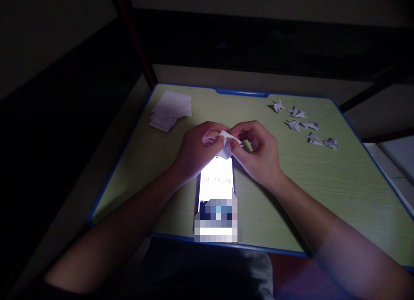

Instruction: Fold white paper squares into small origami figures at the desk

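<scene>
Between my two hands is a small piece of folded white paper (pixel 225 150), held just above the top end of a lit phone. My left hand (pixel 197 147) pinches its left side, thumb on the near face. From the other side, my right hand (pixel 258 149) grips it between thumb and curled fingers. The paper has a pointed upper edge and a fold near the thumbs; the fingers hide its far side. Below the hands lies the phone (pixel 216 179), its bright screen showing timer digits and its lower part blurred out.
A loose stack of white paper sheets (pixel 171 105) lies at the back left of the green table (pixel 271 218). Several small folded paper figures (pixel 294 125) sit at the back right. A blue handle (pixel 242 93) runs along the table's far edge. The surroundings are dark.
</scene>
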Motion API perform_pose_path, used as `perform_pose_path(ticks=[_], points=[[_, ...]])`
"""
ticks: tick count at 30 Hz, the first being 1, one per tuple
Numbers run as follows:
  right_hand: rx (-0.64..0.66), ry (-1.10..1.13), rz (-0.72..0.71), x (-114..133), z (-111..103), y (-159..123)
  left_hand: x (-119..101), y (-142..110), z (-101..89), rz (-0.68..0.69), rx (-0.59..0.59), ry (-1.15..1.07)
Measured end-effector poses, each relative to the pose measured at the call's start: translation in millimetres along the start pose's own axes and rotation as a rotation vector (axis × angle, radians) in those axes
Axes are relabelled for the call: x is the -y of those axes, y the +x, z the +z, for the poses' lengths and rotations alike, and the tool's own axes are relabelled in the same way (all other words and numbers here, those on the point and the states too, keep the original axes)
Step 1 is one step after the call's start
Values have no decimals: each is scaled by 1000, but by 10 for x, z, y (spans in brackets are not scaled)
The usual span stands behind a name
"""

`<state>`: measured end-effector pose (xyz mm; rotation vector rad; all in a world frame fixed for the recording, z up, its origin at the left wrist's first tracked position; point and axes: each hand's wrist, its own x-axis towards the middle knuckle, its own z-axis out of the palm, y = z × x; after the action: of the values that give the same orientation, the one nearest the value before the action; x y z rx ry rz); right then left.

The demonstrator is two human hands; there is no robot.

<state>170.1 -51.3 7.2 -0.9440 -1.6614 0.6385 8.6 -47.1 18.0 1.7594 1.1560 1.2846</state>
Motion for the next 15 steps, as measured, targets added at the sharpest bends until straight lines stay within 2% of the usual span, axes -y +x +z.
perform_pose_path(ticks=[8, 10, 15], points=[[17, 60, 86, 14, -18, 21, 39, 17, 28, -23, -35, -48], [19, 5, 39, 28, -45, 28, 48, 15, 30, -26, -41, -55], [93, -247, -197, 46, -93, 46, 74, 14, 28, -29, -66, -60]])
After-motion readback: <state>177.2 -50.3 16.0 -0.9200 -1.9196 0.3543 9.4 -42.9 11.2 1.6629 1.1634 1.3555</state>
